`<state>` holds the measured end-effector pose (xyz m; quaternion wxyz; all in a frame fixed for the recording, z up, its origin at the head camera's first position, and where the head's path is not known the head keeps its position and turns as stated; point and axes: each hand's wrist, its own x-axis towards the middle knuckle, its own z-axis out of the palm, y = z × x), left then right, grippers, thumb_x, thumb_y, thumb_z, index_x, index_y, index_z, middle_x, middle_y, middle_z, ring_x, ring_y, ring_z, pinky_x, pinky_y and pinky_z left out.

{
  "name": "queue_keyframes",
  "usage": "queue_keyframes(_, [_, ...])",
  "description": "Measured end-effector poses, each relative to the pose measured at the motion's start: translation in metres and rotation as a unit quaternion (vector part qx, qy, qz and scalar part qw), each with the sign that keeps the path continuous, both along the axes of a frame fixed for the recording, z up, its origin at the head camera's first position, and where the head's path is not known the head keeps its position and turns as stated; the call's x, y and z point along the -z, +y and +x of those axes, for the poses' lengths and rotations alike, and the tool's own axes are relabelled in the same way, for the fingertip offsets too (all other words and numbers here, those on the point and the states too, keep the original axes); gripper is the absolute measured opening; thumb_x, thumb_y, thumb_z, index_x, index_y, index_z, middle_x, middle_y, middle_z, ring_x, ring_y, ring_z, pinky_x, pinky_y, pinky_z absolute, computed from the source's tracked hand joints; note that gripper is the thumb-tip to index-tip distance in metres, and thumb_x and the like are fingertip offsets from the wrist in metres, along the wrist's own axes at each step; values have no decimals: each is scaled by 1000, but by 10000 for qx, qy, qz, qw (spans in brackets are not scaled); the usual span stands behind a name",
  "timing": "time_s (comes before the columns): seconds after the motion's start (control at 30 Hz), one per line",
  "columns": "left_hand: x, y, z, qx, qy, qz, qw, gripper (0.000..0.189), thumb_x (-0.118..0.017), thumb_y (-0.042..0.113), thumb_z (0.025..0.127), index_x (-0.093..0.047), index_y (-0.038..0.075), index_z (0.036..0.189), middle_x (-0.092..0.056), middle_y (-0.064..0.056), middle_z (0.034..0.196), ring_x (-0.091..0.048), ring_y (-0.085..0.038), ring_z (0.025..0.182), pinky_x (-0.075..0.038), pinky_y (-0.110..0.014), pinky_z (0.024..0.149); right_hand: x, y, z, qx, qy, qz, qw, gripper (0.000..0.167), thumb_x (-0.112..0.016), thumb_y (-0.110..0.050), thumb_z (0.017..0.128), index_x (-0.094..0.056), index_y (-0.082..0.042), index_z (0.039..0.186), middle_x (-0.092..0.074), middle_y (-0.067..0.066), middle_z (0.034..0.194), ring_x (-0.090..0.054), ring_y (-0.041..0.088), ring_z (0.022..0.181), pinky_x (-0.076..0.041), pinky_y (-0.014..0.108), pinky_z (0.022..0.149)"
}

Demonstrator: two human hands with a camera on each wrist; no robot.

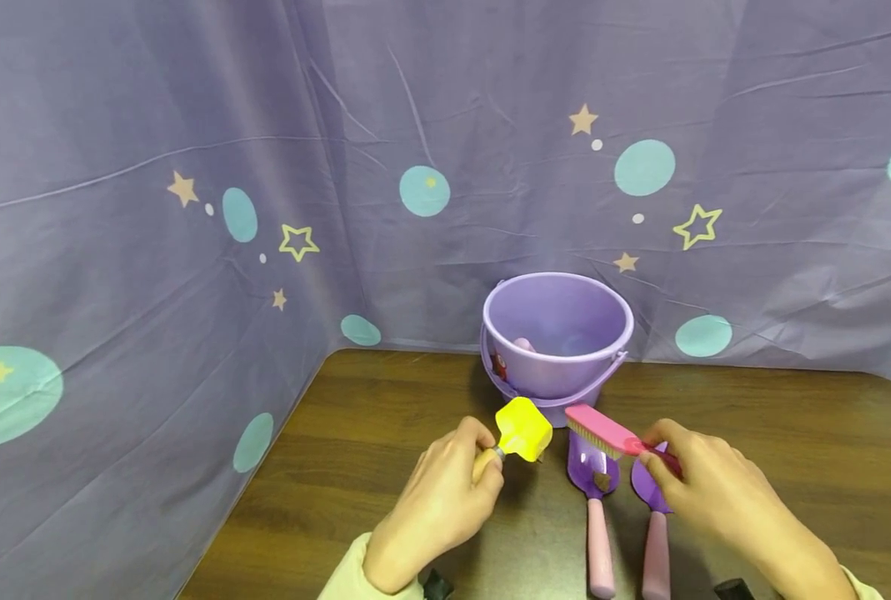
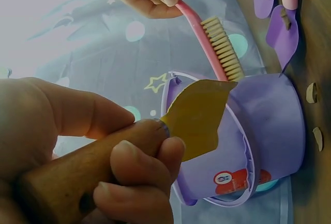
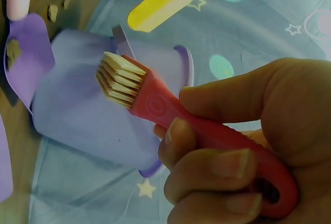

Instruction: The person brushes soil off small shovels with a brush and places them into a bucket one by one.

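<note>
Left grip (image 1: 445, 483) curled round yellow scoop (image 1: 523, 429), right grip (image 1: 718, 483) round pink brush (image 1: 598, 427), both before bucket (image 1: 550, 379); careless swing could tip it over.

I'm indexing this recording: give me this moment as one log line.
left hand: grips yellow-bladed wooden-handled shovel | right hand: grips pink pale-bristled brush | purple plastic bucket: upright on brown table

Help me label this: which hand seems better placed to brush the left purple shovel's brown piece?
Probably the right hand: it grips the pink brush, whose bristles appear just above the brown piece in the head view. The left hand holds the yellow spade.
</note>
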<state>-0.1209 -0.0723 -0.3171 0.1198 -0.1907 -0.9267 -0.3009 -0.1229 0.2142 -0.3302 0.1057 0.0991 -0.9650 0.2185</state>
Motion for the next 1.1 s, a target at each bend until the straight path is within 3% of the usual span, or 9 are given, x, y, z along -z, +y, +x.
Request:
queue_keyframes(0.3, [-6,-2,1,-66,-28,270,9996,16,-60,16,82,-58,16,98,-55,8,81,-49,-8,64,-39,-23,56,-7,16,-1,83,64,27,9999,11,-63,-23,89,-63,-20,100,-45,-7,63,-43,14,60,-30,33,51])
queue_keyframes(0.83, [-14,-1,7,-134,995,478,9938,23,-66,16,80,-58,16,101,-56,10,85,-50,-7,68,-41,-23,61,-7,24,-2,127,-137,262,9995,15,-60,-25,90,-64,-20,105,-48,-7,66,-45,15,63,-31,34,51])
queue_keyframes(1.1, [-16,2,-7,-15,1222,662,9903,24,-67,12,77,-60,14,100,-58,8,85,-51,-6,69,-42,-24,62,-5,24,-5,127,-142,262,9995,14,-62,-25,90,-64,-20,103,-48,-7,66,-46,15,63,-32,34,51])
